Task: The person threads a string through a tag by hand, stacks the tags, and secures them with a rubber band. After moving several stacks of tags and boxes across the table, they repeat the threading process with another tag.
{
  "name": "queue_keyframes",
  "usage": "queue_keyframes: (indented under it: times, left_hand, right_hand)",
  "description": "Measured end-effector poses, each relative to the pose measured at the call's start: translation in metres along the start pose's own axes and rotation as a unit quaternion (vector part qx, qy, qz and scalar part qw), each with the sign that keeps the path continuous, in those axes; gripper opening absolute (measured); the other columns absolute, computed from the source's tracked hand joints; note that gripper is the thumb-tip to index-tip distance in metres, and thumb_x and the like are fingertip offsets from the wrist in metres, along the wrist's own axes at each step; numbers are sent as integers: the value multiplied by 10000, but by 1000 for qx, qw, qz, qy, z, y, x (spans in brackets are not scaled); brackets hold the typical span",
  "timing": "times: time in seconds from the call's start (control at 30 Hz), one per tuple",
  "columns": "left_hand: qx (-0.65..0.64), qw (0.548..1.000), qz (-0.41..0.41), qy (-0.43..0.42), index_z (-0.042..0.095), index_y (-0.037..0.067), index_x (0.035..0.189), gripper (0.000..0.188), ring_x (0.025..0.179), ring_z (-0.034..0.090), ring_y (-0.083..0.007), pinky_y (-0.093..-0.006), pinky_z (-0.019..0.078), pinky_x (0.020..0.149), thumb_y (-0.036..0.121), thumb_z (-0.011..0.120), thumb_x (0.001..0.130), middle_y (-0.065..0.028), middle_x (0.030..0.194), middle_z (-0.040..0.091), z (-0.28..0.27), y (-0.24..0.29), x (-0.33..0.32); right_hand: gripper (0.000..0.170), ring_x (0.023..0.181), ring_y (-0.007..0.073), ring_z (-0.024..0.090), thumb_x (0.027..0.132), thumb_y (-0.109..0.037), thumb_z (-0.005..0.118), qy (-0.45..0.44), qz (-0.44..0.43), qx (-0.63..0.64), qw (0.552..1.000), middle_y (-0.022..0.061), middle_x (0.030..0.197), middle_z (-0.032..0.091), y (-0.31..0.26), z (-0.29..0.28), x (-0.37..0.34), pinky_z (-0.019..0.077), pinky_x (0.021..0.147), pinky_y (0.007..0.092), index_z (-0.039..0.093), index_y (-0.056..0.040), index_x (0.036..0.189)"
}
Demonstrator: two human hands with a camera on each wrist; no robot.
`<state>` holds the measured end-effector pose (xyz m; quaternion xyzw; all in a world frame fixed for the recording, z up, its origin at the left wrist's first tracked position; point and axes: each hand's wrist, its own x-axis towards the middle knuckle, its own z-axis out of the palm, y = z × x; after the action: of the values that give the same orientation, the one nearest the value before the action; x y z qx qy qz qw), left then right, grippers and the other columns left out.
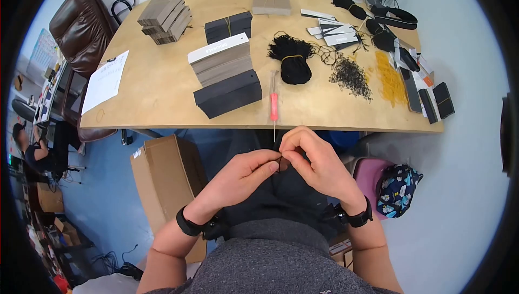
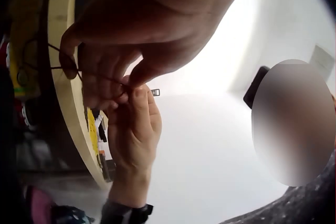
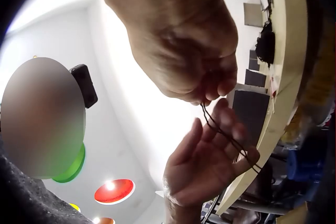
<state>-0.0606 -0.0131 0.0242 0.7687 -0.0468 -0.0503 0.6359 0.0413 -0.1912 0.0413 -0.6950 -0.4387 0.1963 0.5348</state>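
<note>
A thin dark cord (image 3: 229, 139) runs between the two hands, just in front of the table edge. The right hand (image 1: 316, 161) pinches one end of it between thumb and fingertips. Across the fingers of the left hand (image 1: 243, 177) lies the rest of the cord, its strands passing around a fingertip in the right wrist view. In the left wrist view the cord (image 2: 100, 73) stretches from the left hand (image 2: 152, 29) to the right hand's fingertips. The hands nearly touch at their fingertips.
On the table (image 1: 162, 94) stand stacks of dark cards (image 1: 230, 95) and a stack of white-topped cards (image 1: 221, 58). A red-handled hook tool (image 1: 274, 104) points over the edge. Black cord bundles (image 1: 294, 61), loose black pieces (image 1: 350, 76) and yellow bands (image 1: 390, 77) lie right. A cardboard box (image 1: 162, 180) stands below.
</note>
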Motion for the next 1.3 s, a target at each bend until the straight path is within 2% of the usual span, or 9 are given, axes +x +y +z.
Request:
queue_keyframes:
  times: [0.07, 0.17, 0.47, 0.63, 0.83, 0.93, 1.07, 1.2, 1.3]
  left_hand:
    - [-262, 960, -61, 74, 688, -23, 1060, 216, 958, 634, -159, -300, 501, 873, 146, 560, 1017, -89, 1014, 693, 9, 5, 2]
    - [-317, 942, -58, 98, 695, -17, 1041, 179, 941, 640, -122, -269, 508, 865, 128, 600, 999, -64, 990, 703, 13, -4, 7]
    - [-184, 960, -51, 204, 700, -18, 969, 66, 805, 643, -94, -227, 509, 746, 5, 677, 912, -38, 870, 694, 13, -7, 34]
    - [-152, 964, -72, 206, 714, -14, 951, 63, 787, 619, -64, -209, 481, 721, 25, 700, 904, -15, 857, 687, 10, -9, 49]
    - [-82, 974, -65, 200, 730, -11, 915, 55, 675, 493, -33, -193, 338, 577, 11, 725, 865, 7, 793, 628, 9, -17, 61]
    - [-66, 975, -102, 184, 711, -27, 886, 47, 737, 542, -70, -212, 407, 669, -55, 698, 851, -18, 822, 636, 8, -16, 63]
    - [-148, 957, -76, 239, 704, -30, 901, 62, 734, 544, -67, -210, 415, 654, -60, 703, 847, -19, 830, 631, 6, -23, 67]
    - [-162, 954, -98, 232, 704, -33, 916, 56, 773, 573, -79, -219, 448, 706, -57, 699, 866, -28, 854, 639, 5, -29, 66]
    - [-181, 950, -113, 227, 705, -32, 920, 49, 781, 579, -73, -213, 452, 714, -47, 703, 873, -20, 857, 641, 11, -28, 69]
  right_hand:
    - [74, 819, 237, 627, 939, 9, 581, 28, -20, -2, 999, 109, 962, 547, 1, -1, 1, 510, 711, 323, 517, -1, 974]
    - [89, 834, 220, 621, 936, 22, 582, 51, -27, -12, 998, 114, 988, 561, 4, -6, 0, 503, 730, 315, 516, 0, 992]
    - [219, 880, 218, 593, 883, -30, 686, 95, 4, -81, 992, 116, 1098, 564, 9, -31, 10, 501, 777, 320, 590, -16, 1079]
    - [178, 760, 280, 610, 852, -52, 703, 79, -33, -143, 986, 100, 859, 572, 35, -35, 20, 504, 658, 364, 614, -38, 1004]
    - [133, 772, 292, 600, 878, -99, 678, 29, 31, -92, 995, 108, 856, 574, 44, -51, 20, 487, 661, 381, 582, -44, 953]
    - [136, 801, 303, 598, 904, -131, 656, -10, 64, -91, 994, 105, 871, 579, 47, -71, 15, 491, 689, 391, 576, -45, 973]
    - [92, 818, 300, 612, 882, -106, 668, 233, 123, -342, 902, 106, 878, 586, 67, -115, -6, 507, 702, 386, 620, -57, 942]
    - [49, 815, 293, 619, 861, -100, 682, 275, 184, -334, 883, 102, 854, 587, 79, -137, -8, 511, 703, 385, 658, -66, 887]
    - [48, 802, 287, 622, 845, -112, 694, 257, 101, -361, 891, 94, 823, 585, 89, -127, 15, 516, 685, 395, 682, -67, 856]
